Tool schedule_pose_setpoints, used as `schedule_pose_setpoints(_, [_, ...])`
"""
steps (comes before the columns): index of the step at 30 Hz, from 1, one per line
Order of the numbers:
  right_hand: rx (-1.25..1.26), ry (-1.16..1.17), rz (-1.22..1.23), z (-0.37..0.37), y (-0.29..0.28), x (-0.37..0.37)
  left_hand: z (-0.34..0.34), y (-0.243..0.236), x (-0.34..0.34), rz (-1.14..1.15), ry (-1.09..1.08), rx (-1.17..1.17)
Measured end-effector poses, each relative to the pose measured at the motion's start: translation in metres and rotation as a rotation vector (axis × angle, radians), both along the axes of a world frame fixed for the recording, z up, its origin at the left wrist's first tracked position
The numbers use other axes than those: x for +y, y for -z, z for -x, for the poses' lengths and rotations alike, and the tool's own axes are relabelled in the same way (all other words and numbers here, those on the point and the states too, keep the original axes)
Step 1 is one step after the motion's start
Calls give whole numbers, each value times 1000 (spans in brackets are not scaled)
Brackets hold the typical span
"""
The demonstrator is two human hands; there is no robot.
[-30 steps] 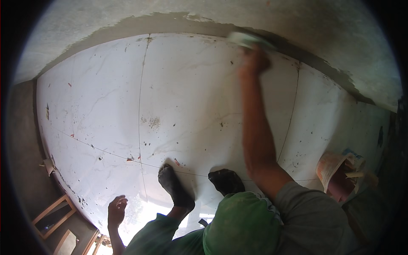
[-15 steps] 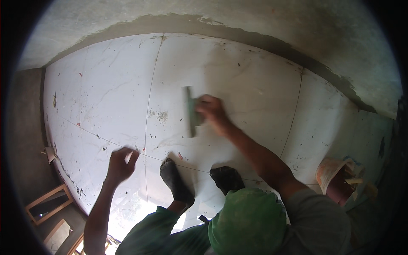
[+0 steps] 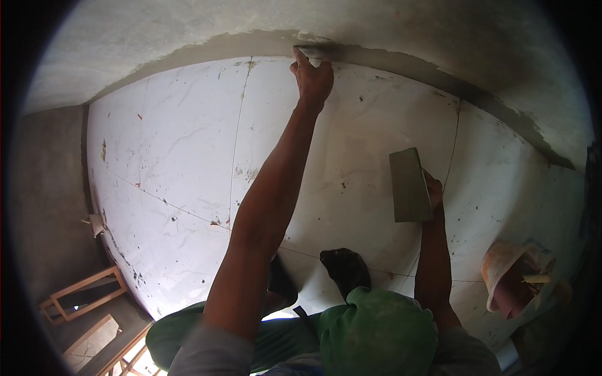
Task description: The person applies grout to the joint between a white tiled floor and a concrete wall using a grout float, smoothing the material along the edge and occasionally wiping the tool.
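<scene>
Most of the darker band [image 3: 251, 45] along the foot of the wall [image 3: 439, 31] looked laid, in our judgement; its ragged upper edge appeared unfinished. We found the left hand [image 3: 313, 80] up at that band, and could not tell whether it pinched anything. Well apart, the right hand [image 3: 434, 193] was clamped on a flat float [image 3: 409, 187], held over the white tiles [image 3: 364, 141].

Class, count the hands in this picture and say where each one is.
2. The left hand is at the darker grey band along the wall; the right hand, partly hidden, holds the flat grey float above the white floor.
</scene>
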State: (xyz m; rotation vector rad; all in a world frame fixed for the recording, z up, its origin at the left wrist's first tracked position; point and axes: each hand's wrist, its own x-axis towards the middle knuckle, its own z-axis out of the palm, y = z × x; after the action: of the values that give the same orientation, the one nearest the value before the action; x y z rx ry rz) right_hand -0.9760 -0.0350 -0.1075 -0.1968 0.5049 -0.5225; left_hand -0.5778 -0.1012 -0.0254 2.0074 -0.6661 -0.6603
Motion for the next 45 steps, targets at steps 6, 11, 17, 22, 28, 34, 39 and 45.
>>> schedule_pose_setpoints(6, [-105,-38,89,1,8,-4,14,20,-16,93,-25,133])
schedule_pose_setpoints(11, [-147,-26,35,-13,-10,-2,6,29,2,166,-90,49])
schedule_pose_setpoints(17, [-187,-28,46,-10,-4,-1,28,7,48,142,-217,1])
schedule_pose_setpoints(22, [-109,-15,82,-7,-16,-6,67,1,102,4,177,-16])
schedule_pose_setpoints(28, [-388,-30,49,-13,11,2,111,-4,181,34,56,183])
schedule_pose_setpoints(34, [-175,143,-68,-41,-4,57,149,-8,191,149,449,971])
schedule_pose_setpoints(39, [-249,113,-53,-72,-31,85,136,-7,198,265,380,1176])
schedule_pose_setpoints(45, [771,85,573,-38,-53,34,113,-15,183,486,216,1177])
